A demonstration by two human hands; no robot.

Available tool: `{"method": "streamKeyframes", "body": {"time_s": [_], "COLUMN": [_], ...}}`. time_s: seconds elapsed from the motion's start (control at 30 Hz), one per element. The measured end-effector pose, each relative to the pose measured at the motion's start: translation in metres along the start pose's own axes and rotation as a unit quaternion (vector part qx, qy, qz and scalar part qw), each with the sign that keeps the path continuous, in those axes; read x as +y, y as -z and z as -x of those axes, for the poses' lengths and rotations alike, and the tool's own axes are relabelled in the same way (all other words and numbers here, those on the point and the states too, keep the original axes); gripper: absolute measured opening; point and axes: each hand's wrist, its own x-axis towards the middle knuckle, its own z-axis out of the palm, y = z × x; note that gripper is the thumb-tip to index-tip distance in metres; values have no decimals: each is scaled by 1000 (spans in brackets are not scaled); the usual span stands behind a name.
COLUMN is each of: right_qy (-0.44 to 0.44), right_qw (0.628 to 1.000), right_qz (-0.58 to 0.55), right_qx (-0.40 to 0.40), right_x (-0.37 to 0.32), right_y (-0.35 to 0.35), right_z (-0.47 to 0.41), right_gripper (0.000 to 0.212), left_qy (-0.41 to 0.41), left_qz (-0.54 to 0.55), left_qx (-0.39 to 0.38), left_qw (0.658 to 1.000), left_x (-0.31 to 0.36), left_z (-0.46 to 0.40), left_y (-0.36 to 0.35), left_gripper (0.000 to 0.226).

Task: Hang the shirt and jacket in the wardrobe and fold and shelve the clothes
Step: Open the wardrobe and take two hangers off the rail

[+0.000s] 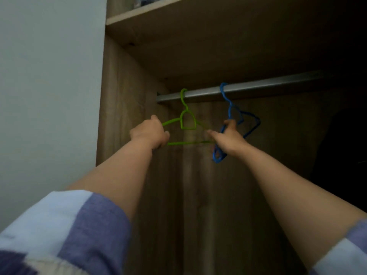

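Probably a bedroom: wooden wardrobe (127, 116) with rail (258, 87) and hangers (187, 120).

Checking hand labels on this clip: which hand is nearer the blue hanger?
Right. The right hand grips the blue hanger itself; the left hand holds the far end of the green hanger, well apart from it.

Both bare forearms reach up and forward, the left hand (150, 132) with fingers curled round the green hanger's (187, 121) end, the right hand (228, 138) gripping the blue hanger (234, 116).
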Motion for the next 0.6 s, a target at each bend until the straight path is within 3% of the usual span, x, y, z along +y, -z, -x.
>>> {"method": "streamKeyframes", "body": {"time_s": [0.1, 0.2, 0.4, 0.6], "right_qy": [-32, -27, -44, -41], "right_qw": [997, 992, 980, 963], "right_qz": [55, 89, 143, 213], "right_qx": [33, 85, 131, 162], "right_x": [4, 1, -8, -7], "right_y": [1, 6, 10, 5], "right_z": [-2, 2, 6, 6], "right_gripper": [56, 50, 45, 42], "left_qy": [-26, -29, 20, 31], "left_qz": [11, 91, 255, 272], "left_qx": [-41, -59, -44, -3], "left_qw": [999, 994, 966, 962], "left_x": [5, 13, 37, 38], "left_z": [0, 1, 3, -6], "left_y": [-6, -13, -26, -15], "left_gripper": [36, 25, 34, 33]}}
